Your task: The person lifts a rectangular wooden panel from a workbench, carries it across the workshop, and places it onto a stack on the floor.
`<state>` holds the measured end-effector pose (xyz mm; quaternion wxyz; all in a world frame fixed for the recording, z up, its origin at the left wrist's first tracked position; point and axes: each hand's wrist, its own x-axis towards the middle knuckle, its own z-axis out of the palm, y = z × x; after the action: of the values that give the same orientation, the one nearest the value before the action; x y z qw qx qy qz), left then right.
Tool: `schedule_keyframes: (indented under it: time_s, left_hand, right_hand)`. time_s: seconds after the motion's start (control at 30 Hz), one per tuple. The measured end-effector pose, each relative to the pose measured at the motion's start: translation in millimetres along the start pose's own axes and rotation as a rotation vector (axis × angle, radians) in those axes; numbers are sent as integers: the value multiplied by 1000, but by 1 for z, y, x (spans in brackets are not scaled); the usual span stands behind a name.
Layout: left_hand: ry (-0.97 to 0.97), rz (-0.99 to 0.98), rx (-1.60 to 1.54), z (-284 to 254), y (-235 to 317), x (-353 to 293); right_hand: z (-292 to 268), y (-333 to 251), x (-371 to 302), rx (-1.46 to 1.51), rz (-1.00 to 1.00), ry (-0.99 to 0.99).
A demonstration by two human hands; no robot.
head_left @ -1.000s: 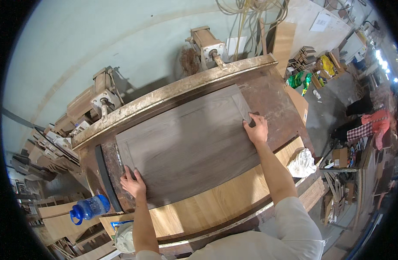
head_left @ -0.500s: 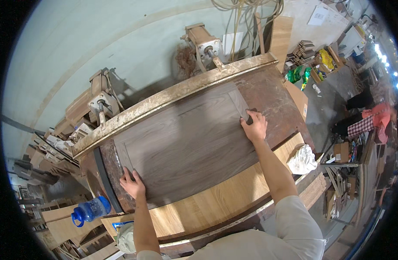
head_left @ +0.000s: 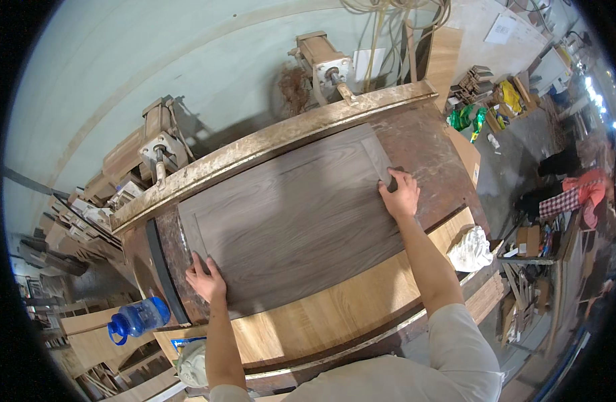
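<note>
1. The step in hand looks like steadying or squaring a grey wood-grain panel, held at its two ends.
2. The panel lies flat on the brown tabletop, its far edge near the long metal bar and its near edge beside a pale wood board.
3. Both hands are grasping: the left hand has its thumb on the panel's face and fingers along the left end; the right hand takes the right end in the same way. How firmly they press, I cannot tell.
4. The next move, I judge, calls for both ends to be guided evenly, so the panel does not skew against the bar.
5. Compared with half a second ago, the whole scene sits slightly differently in view, likely from head movement. The hands keep the same hold, and any shift of the panel along the tabletop is too small to tell.
</note>
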<state>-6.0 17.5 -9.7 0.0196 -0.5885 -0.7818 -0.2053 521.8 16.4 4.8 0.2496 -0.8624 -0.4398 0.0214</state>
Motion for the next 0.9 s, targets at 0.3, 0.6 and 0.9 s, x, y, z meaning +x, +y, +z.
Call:
schedule_keyframes:
  time_s: [0.3,0.6,0.9]
  left_hand:
    - [-10,-29,-27,-2,2,2]
    - [-14,-32,-19,-2,3,2]
    - [-17,-32,-38,-4,4,2]
  right_hand:
    - [-1,-5,1,-39,8,-24]
    - [-2,-4,0,-34,16,-25]
    - [-3,-7,2,-36,36,-54]
